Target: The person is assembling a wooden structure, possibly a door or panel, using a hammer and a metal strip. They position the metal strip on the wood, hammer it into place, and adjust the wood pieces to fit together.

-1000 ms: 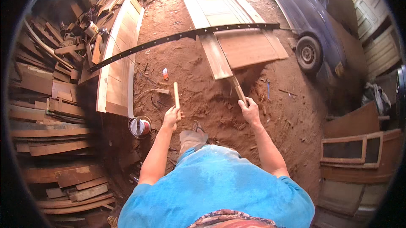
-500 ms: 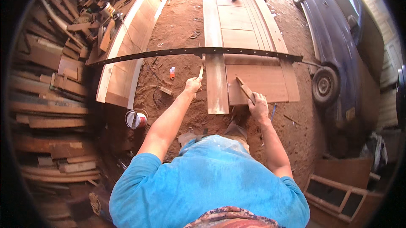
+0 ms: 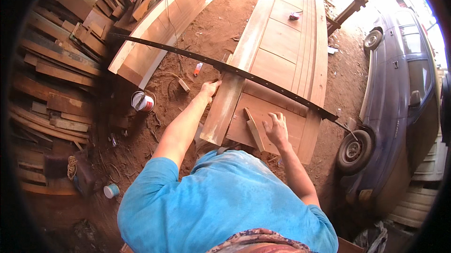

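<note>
A panelled wooden door (image 3: 277,44) lies lengthwise before me, with a long black perforated bar clamp (image 3: 188,54) across it. My left hand (image 3: 210,89) is at the left edge of the door's side board, fingers closed against that edge and partly hidden. Just above it, a small wood piece (image 3: 229,59) stands by the clamp and the board's edge. Over the near panel, my right hand (image 3: 277,131) is open, fingers spread and bent, holding nothing. Beside it a narrow wooden strip (image 3: 254,130) lies slanted on the panel. The clamp's screw end (image 3: 345,126) juts past the door's right side.
Another panelled piece (image 3: 155,27) rests at the left, near stacked timber offcuts (image 3: 61,98). A paint bucket (image 3: 142,101), a corded wooden block (image 3: 183,85) and an orange-and-white item (image 3: 198,69) are on the dirt. A dark car (image 3: 399,98) stands at the right.
My right hand has let go of the wooden strip, which now lies on the panel. My left hand has moved off the small wood piece to the board's edge. The view has turned.
</note>
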